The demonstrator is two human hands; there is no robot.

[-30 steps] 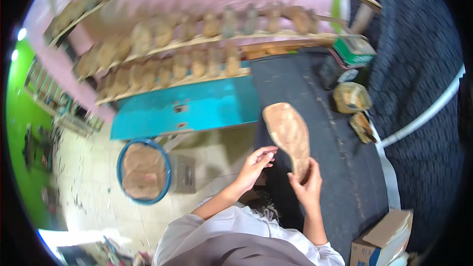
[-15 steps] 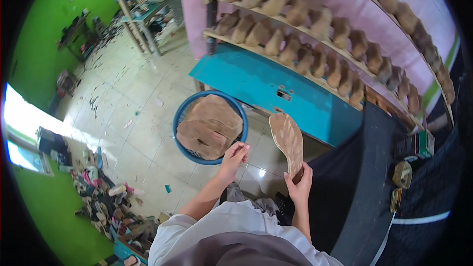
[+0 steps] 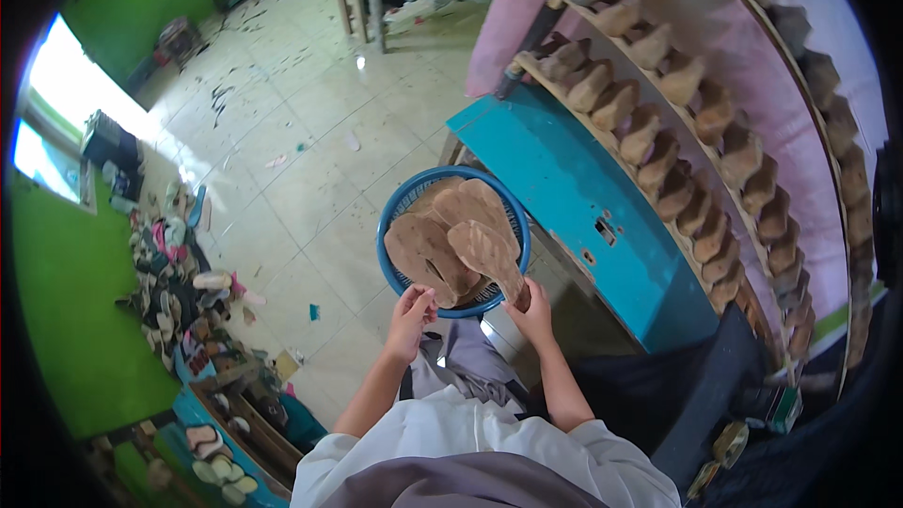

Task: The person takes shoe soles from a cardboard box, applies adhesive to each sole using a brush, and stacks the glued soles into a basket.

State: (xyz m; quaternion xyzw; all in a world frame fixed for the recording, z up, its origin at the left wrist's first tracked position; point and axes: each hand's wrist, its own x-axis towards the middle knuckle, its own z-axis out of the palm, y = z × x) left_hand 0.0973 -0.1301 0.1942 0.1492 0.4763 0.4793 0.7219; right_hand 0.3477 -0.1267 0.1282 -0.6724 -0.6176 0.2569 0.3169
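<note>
My right hand (image 3: pixel 531 315) is closed around the narrow end of a brown shoe insole (image 3: pixel 484 252), which it holds over a round blue plastic basket (image 3: pixel 384 254). The insole's broad end points away from me and overlaps several similar brown insoles (image 3: pixel 419 249) lying in the basket. By the basket's near left rim is my left hand (image 3: pixel 410 315), its fingers curled in with nothing visible in them. Its fingertips are close to the insoles, but I cannot tell whether they touch.
A turquoise bench (image 3: pixel 555 198) stands right of the basket, below shelves (image 3: pixel 602 122) lined with brown shoe lasts. Shoes and scraps are heaped (image 3: pixel 169 292) on the left. Dark cloth (image 3: pixel 602 390) hangs at my right. Scraps dot the tiled floor (image 3: pixel 310 198).
My right hand has brought the insole left from beside the basket to above it. The left hand stays near the basket's near rim. My view has turned, shifting the room's contents.
</note>
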